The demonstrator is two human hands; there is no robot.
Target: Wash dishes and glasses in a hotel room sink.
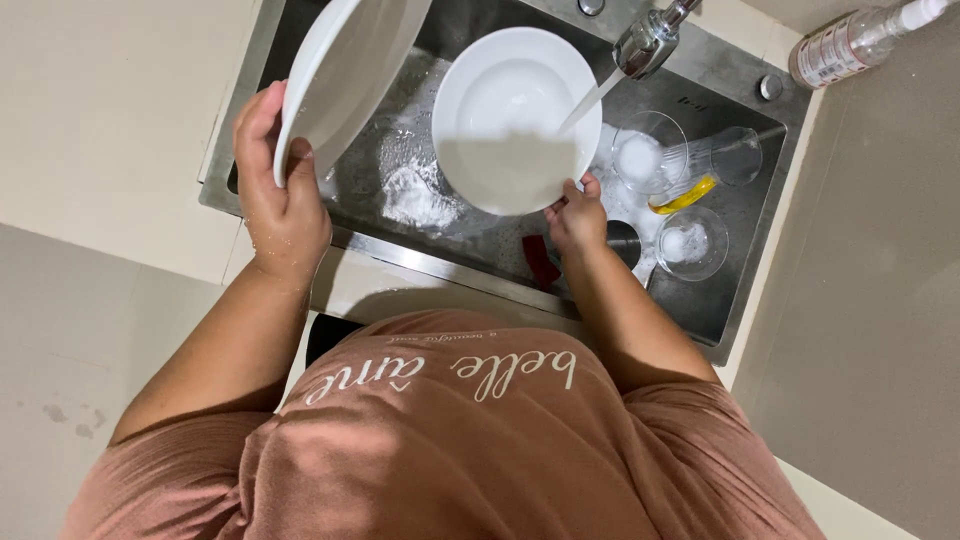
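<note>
My left hand (pixel 280 190) grips a white plate (pixel 345 70) by its near edge and holds it tilted on edge over the left side of the steel sink (pixel 745 255). A white bowl (pixel 515 115) is held at its near rim by my right hand (pixel 577 220), under the running water from the chrome tap (pixel 648 40). The stream strikes the inside of the bowl on its right side.
Soap foam (pixel 415 195) lies on the sink floor. Several clear glasses (pixel 650 155) and a yellow-tipped brush (pixel 685 195) sit in the sink's right part, with a red item (pixel 540 262) by the near wall. A clear bottle (pixel 860 40) lies on the counter at top right.
</note>
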